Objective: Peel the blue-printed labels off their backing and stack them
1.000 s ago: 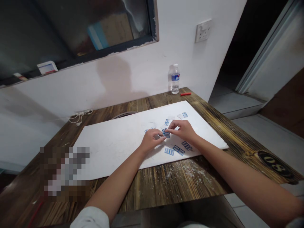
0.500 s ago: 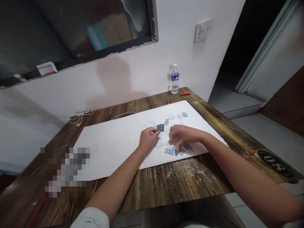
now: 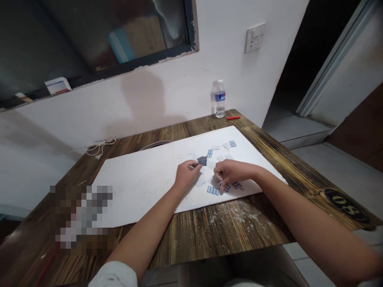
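My left hand [image 3: 188,171] rests on the white board [image 3: 140,179], its thumb and forefinger closed on a small fan of dark cards with blue bars [image 3: 202,160]. Just to the right, my right hand [image 3: 229,172] is bent down with curled fingers. Its thumb and fingertips close on a small blue-barred card [image 3: 227,188], partly hidden by the hand. On either side of that card lie another blue-barred card [image 3: 213,190] and a darker one [image 3: 236,185]. Beyond the hands are more barred cards [image 3: 210,153] and several plain white pieces [image 3: 203,178].
A water bottle [image 3: 220,99] and a red pen [image 3: 233,117] stand and lie at the table's back right corner. A coiled white cord [image 3: 100,147] lies at the back left. White crumbs [image 3: 236,213] dot the wooden table [image 3: 185,235] near its front edge.
My right hand's fingers have drawn together over the blue-barred card, and less of that card shows. My left hand stays in place with its cards.
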Demonstrator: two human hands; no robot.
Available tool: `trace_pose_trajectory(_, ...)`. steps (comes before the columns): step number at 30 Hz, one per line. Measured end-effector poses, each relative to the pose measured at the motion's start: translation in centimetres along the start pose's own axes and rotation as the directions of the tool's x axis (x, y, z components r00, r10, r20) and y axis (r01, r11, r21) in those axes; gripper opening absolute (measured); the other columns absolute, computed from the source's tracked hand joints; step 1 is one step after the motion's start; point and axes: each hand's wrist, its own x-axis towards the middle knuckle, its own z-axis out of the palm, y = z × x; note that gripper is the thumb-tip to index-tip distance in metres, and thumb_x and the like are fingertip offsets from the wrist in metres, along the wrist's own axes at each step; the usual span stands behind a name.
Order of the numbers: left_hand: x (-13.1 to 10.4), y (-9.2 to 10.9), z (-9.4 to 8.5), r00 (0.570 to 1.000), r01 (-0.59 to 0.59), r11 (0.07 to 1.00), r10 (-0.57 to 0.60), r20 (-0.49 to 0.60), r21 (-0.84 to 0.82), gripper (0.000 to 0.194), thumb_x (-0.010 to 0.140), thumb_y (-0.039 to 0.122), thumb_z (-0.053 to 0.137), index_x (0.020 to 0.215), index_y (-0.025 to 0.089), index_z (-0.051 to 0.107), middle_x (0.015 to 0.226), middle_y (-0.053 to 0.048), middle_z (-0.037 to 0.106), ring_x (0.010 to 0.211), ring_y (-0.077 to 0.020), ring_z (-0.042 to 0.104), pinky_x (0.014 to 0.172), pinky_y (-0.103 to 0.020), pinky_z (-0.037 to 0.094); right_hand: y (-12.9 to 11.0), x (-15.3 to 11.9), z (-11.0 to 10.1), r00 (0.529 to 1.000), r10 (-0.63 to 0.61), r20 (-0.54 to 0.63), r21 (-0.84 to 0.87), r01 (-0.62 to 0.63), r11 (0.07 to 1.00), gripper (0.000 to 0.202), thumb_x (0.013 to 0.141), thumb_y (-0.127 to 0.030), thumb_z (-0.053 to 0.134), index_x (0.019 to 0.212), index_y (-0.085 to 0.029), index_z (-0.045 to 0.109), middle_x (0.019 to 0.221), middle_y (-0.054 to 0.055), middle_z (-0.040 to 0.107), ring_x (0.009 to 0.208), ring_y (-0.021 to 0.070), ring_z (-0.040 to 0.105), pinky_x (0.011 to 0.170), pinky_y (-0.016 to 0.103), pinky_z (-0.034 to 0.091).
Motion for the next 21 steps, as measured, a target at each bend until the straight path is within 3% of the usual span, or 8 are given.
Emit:
trace_pose_trajectory(4,0.0,0.1,0.1,1.0,0.008,1.0,-0.008,0.009,-0.007,0.015,0.074,0.031,0.068,0.076,0.017,0.071,0.077,-0.003,0.072,0.074,-0.0169,0.065,0.068,-0.027,0.049,-0.3,0.0,-0.4,0.973,-0.007,-0.23,0.166,0.046,0.985,0.028,0.067,-0.042,0.077,0.078,-0.02,0.065,0.072,-0.001,0.064,0.066,0.0138,0.056,0.062,0.026,0.043)
trace_pose_trajectory(7,0.0,0.1,0.1,0.999,-0.007,1.0,0.007,0.037,-0.004,0.012,0.075,0.029,0.068,0.075,0.018,0.071,0.077,-0.002,0.072,0.074,-0.0165,0.065,0.07,-0.027,0.049,0.2,0.4,-0.5,0.893,0.018,-0.45,0.169,0.066,0.983,0.029,0.07,-0.04,0.075,0.089,-0.02,0.067,0.08,0.001,0.068,0.071,0.0148,0.058,0.066,0.028,0.044)
trace_pose_trajectory(10,-0.1,0.1,0.0,0.995,-0.045,0.999,0.047,0.084,-0.027,0.012,0.075,0.029,0.067,0.075,0.018,0.071,0.077,-0.002,0.071,0.073,-0.0162,0.064,0.069,-0.027,0.048,0.6,0.8,-0.1,0.804,0.066,-0.591,0.137,0.019,0.99,0.026,0.07,-0.04,0.075,0.086,-0.021,0.069,0.075,0.001,0.068,0.068,0.0153,0.06,0.065,0.029,0.044)
trace_pose_trajectory(14,-0.2,0.1,0.0,0.983,-0.114,0.993,0.119,0.141,-0.043,0.016,0.077,0.033,0.067,0.075,0.018,0.071,0.077,-0.003,0.071,0.076,-0.017,0.064,0.072,-0.027,0.048,0.6,1.5,0.8,0.717,0.136,-0.683,0.161,-0.034,0.986,0.023,0.071,-0.043,0.074,0.072,-0.021,0.07,0.07,0.001,0.07,0.068,0.0165,0.063,0.066,0.03,0.045)
trace_pose_trajectory(21,-0.3,0.3,-0.1,0.977,-0.138,0.989,0.144,0.158,-0.045,0.017,0.078,0.034,0.068,0.074,0.018,0.071,0.077,-0.003,0.071,0.076,-0.0172,0.065,0.073,-0.028,0.048,0.3,1.8,1.5,0.643,0.195,-0.74,0.194,-0.074,0.978,0.03,0.069,-0.049,0.075,0.064,-0.02,0.065,0.07,0.002,0.072,0.07,0.0186,0.065,0.065,0.03,0.046)
